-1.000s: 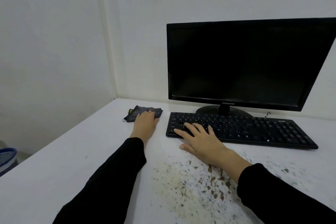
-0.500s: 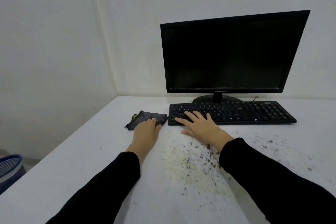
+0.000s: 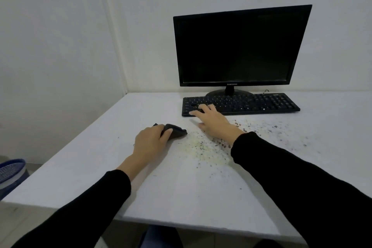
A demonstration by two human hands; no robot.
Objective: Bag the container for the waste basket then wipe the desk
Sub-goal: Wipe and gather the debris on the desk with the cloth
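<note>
Gripping a dark cloth, left hand rests on white counter; right hand lies spread on keyboard. Brown specks soil surface; white walls.

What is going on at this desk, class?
A person in black sleeves is at a white desk. The left hand grips a dark cloth beside a patch of brown and yellowish specks, not yet wiped. The right hand rests flat, fingers on the left end of the black keyboard, in front of a dark monitor.
</note>
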